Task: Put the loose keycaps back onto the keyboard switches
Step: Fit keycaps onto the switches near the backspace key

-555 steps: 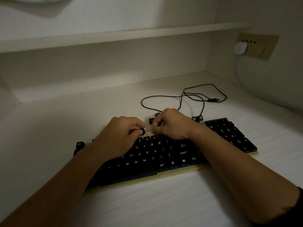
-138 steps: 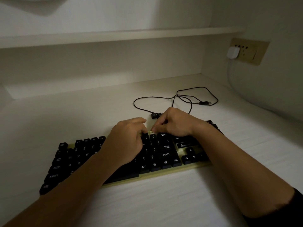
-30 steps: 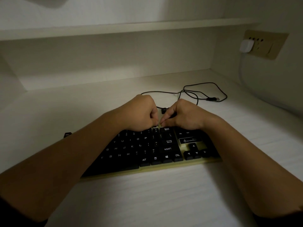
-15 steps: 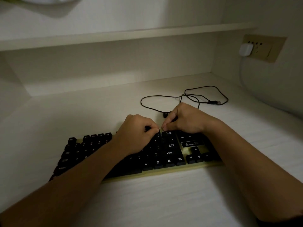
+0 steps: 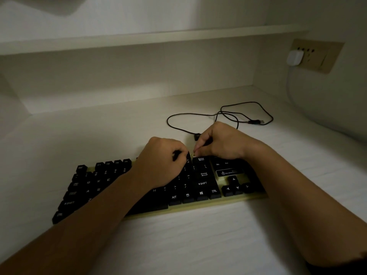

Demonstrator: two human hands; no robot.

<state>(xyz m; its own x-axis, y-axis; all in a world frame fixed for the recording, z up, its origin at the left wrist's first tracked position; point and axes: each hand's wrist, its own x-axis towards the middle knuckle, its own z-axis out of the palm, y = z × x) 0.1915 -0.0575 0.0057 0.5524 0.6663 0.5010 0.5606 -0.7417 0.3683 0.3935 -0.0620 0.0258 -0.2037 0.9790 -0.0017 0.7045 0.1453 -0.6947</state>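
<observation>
1. Keyboard (image 5: 202,183) is lying across the desk (image 5: 178,235), black keys on a yellowish base.
2. Left hand (image 5: 158,165) is sitting over the top rows mid-keyboard with its fingers curling in tight. A dark bit is showing between them, but I cannot tell whether it is holding a keycap.
3. Right hand (image 5: 220,143) is sitting at 3 o'clock of the left hand. Thumb and forefinger are pinching narrow at 11 o'clock of the BACK key (image 5: 201,159), over a pale spot. Cannot tell what they are pinching.
4. One loose keycap (image 5: 197,136) is lying on the desk at 12 o'clock of the BACK key, just past the right fingertips and off the keyboard.
5. Black cable (image 5: 218,116) is looping on the desk at 1 o'clock of the keyboard.
6. White charger (image 5: 295,58) is sitting in the wall socket (image 5: 317,56) at 2 o'clock.
</observation>
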